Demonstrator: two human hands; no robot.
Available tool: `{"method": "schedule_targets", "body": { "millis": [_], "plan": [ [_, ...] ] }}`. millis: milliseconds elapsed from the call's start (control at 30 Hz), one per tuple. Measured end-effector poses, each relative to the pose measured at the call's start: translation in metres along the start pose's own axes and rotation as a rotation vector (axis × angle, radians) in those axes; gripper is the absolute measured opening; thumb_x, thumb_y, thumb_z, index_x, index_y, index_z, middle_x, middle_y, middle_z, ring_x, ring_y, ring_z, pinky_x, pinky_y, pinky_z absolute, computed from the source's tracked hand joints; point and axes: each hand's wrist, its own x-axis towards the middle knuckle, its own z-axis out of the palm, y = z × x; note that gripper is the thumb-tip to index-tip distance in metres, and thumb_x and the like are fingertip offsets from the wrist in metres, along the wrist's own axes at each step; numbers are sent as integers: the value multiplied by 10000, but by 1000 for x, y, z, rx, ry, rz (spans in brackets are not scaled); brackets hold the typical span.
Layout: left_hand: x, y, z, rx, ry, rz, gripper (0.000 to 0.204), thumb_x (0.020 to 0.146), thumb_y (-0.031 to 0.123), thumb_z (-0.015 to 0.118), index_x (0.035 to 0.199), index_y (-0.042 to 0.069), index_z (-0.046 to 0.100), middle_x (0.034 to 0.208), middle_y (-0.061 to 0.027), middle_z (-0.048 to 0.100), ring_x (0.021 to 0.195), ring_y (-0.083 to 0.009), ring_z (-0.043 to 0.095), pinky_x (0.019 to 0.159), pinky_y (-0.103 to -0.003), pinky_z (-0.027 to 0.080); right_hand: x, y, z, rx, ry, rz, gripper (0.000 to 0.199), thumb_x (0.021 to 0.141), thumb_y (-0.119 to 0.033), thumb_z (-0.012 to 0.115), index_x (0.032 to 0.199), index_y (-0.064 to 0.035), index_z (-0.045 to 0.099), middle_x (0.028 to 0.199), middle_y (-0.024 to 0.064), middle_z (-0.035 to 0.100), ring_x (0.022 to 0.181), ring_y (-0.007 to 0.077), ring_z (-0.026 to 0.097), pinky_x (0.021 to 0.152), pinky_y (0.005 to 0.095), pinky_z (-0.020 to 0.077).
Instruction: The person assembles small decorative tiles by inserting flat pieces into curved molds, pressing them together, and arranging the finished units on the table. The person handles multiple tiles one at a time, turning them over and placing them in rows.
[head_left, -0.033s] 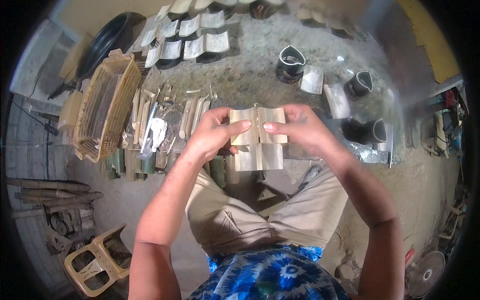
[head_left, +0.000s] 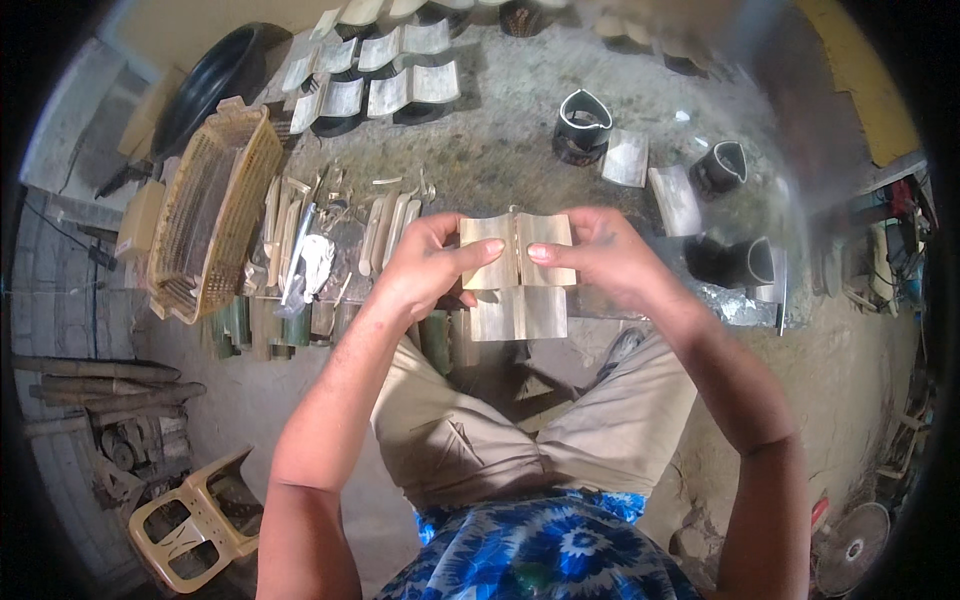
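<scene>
My left hand (head_left: 432, 258) and my right hand (head_left: 605, 255) hold a joined pair of pale curved bamboo pieces at the near edge of the table. The left thumb presses on the left bamboo piece (head_left: 482, 272), the right thumb on the right bamboo piece (head_left: 548, 230). Their long edges meet at a narrow seam in the middle, and a small tip sticks up at its top. My other fingers are mostly hidden behind the pieces. Just below, another pale curved bamboo pair (head_left: 540, 315) shows, its upper part covered by the held one. I cannot tell what supports it.
Bamboo strips (head_left: 380, 235) and thin tools lie left on the concrete table (head_left: 500, 150), beside a yellow plastic basket (head_left: 262, 160). Rows of bamboo pairs (head_left: 412, 92) stand at the back. Dark open-topped holders (head_left: 582, 130) stand right. A plastic chair (head_left: 190, 525) is lower left.
</scene>
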Motion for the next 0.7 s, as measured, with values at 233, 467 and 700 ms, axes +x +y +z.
{"method": "schedule_targets", "body": {
  "millis": [233,467,700],
  "plan": [
    [4,-3,-2,2,-10,3,317,866,173,759,1037,-64,634,868,-90,668,652,-133,632,441,-264,530,-1,-5,-4,-24,-48,39,352,845,-162,785,1122,13,655,983,80,706,833,124,672,699,294,563],
    [6,-6,-3,-11,-19,3,325,866,183,762,1051,-54,637,874,-88,672,655,-136,635,448,-264,540,-4,-8,1,-7,-25,5,370,838,-146,786,1124,49,655,966,103,708,796,147,681,667,305,576],
    [7,-7,-3,-14,-25,18,326,869,174,757,1070,-54,638,886,-92,677,665,-136,643,439,-260,537,-5,-10,3,-12,-11,1,369,829,-141,794,1114,52,659,972,110,709,812,151,681,678,301,569]
  ]
}}
